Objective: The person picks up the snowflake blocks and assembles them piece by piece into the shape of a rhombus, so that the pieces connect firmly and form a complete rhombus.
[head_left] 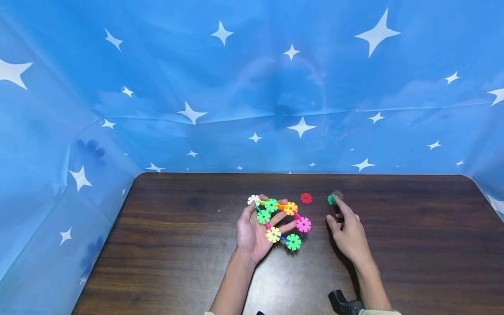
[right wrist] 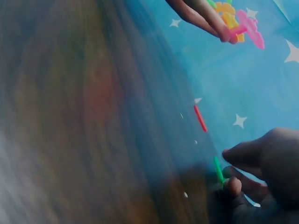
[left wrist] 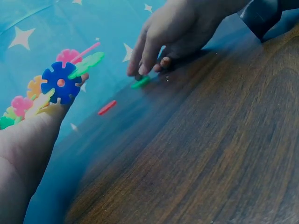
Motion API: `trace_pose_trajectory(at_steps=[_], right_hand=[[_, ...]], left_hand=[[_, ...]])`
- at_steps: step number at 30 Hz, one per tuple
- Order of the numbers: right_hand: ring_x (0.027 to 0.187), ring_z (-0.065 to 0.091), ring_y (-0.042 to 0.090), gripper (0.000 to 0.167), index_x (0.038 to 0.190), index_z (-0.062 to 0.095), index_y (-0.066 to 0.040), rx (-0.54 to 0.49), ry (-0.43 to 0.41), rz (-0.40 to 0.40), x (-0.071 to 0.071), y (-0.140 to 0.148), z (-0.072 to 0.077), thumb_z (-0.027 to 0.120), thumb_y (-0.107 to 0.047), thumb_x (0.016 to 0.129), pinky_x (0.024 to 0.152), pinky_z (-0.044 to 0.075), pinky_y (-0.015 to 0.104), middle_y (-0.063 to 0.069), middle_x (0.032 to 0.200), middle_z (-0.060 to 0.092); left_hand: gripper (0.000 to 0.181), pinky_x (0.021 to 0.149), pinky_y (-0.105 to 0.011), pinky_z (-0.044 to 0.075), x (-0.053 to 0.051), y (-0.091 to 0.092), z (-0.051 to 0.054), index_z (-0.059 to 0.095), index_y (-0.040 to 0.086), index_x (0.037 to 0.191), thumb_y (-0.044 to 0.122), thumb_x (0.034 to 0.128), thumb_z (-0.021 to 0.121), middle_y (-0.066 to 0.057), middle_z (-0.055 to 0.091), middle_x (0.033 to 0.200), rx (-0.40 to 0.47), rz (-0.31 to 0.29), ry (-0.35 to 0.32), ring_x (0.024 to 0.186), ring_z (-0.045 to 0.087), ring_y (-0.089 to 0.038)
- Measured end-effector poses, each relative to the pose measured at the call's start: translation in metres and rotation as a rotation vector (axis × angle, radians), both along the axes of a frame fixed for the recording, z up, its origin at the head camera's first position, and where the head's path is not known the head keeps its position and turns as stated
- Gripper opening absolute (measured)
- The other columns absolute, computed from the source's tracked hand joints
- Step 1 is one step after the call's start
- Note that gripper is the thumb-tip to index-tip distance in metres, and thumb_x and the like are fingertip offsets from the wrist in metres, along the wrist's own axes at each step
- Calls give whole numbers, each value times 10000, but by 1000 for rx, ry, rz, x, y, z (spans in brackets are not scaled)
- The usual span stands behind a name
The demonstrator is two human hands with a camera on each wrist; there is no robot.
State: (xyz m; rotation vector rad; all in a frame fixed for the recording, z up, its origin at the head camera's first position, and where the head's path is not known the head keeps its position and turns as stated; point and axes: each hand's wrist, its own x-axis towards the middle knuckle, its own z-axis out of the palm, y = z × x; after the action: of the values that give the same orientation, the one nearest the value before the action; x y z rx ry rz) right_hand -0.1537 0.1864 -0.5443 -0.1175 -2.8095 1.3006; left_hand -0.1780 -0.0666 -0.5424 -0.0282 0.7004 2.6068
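Observation:
A linked chain of plastic snowflake discs lies across my left hand (head_left: 253,236), the thumb against its white disc (head_left: 252,200) and the fingers behind it. Green discs (head_left: 293,242), a yellow disc (head_left: 273,235), an orange disc (head_left: 290,208) and a pink disc (head_left: 303,224) face up; connecting discs, one of them blue (left wrist: 61,83), stand edge-on between them. To the right, my right hand (head_left: 350,236) reaches down with its index fingertip at a loose green disc (head_left: 332,200). A brownish disc (head_left: 337,194) is partly visible beside it. The right thumb stays apart from the index finger.
A loose red disc (head_left: 306,198) lies flat on the dark wooden table (head_left: 177,245) between the hands. Blue cloth with white stars (head_left: 252,87) rises behind the table and at its sides. A black device (head_left: 344,302) is by the right wrist.

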Motion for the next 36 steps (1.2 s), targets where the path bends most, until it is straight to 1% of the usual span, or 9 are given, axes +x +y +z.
trace_pose_trajectory(at_steps=[2, 5, 12, 16, 19, 23, 25, 31, 36], right_hand=[[988, 570, 275, 536, 1589, 485, -52, 25, 15, -3, 0, -1, -3, 635, -78, 1074, 769, 463, 316, 229, 1360, 589], [839, 497, 173, 481, 1500, 579, -49, 33, 38, -25, 1, -4, -6, 695, -49, 1033, 668, 402, 247, 181, 1289, 575], [734, 482, 117, 443, 1444, 628, -54, 41, 39, -67, 1, -6, -6, 724, -39, 1012, 668, 375, 251, 188, 1350, 560], [743, 489, 134, 316, 1322, 687, -49, 45, 26, -62, 0, -5, -2, 744, -76, 1012, 679, 377, 264, 129, 1016, 616], [732, 514, 107, 224, 1228, 685, -20, -77, -7, 4, 1, -1, 0, 737, -86, 1020, 654, 422, 237, 70, 867, 599], [756, 653, 76, 259, 1230, 606, 42, -404, -93, 155, 4, 3, 1, 719, -78, 1030, 652, 546, 233, 31, 915, 694], [801, 716, 100, 292, 1243, 573, 64, -520, -128, 228, 5, 3, 1, 716, -77, 1031, 676, 591, 260, 43, 960, 743], [735, 712, 121, 203, 1152, 627, 76, -556, -101, 331, 4, 1, -3, 705, -70, 1033, 639, 592, 279, 62, 893, 767], [785, 766, 120, 175, 1096, 635, 120, -616, -61, 372, 3, -3, -6, 715, -9, 1009, 669, 646, 302, 104, 931, 795]], left_hand=[[297, 1145, -675, 496, 0, 0, -1, 452, 255, 1252, 392, 1160, 205, -153, 633, 1422, -2, -3, 8, 1423, 583, -394], [304, 1133, -662, 513, 0, 1, -2, 452, 257, 1248, 391, 1161, 193, -155, 632, 1425, -1, -6, 15, 1406, 596, -386], [297, 1092, -626, 558, 1, 0, -3, 453, 249, 1245, 390, 1160, 206, -148, 656, 1397, -2, -6, 21, 1352, 643, -363], [298, 1116, -648, 533, 0, 1, -2, 452, 246, 1245, 393, 1160, 207, -177, 620, 1454, -15, -3, 11, 1363, 639, -368], [300, 1146, -679, 493, 0, 1, -2, 452, 247, 1245, 398, 1158, 207, -184, 606, 1468, -25, 11, -4, 1428, 581, -399], [308, 1169, -707, 453, 0, 2, -2, 448, 246, 1263, 396, 1156, 201, -189, 569, 1494, -34, 45, -14, 1531, 447, -444], [312, 1176, -714, 441, -1, 2, -2, 453, 244, 1263, 390, 1156, 200, -206, 533, 1524, -32, 60, -15, 1557, 401, -456], [330, 1203, -743, 385, -1, 3, -2, 494, 250, 1227, 406, 1163, 211, -249, 409, 1657, -22, 104, -27, 1595, 340, -444], [332, 1215, -749, 362, -1, 2, -2, 495, 251, 1220, 426, 1163, 219, -257, 343, 1709, -23, 125, -42, 1622, 284, -436]])
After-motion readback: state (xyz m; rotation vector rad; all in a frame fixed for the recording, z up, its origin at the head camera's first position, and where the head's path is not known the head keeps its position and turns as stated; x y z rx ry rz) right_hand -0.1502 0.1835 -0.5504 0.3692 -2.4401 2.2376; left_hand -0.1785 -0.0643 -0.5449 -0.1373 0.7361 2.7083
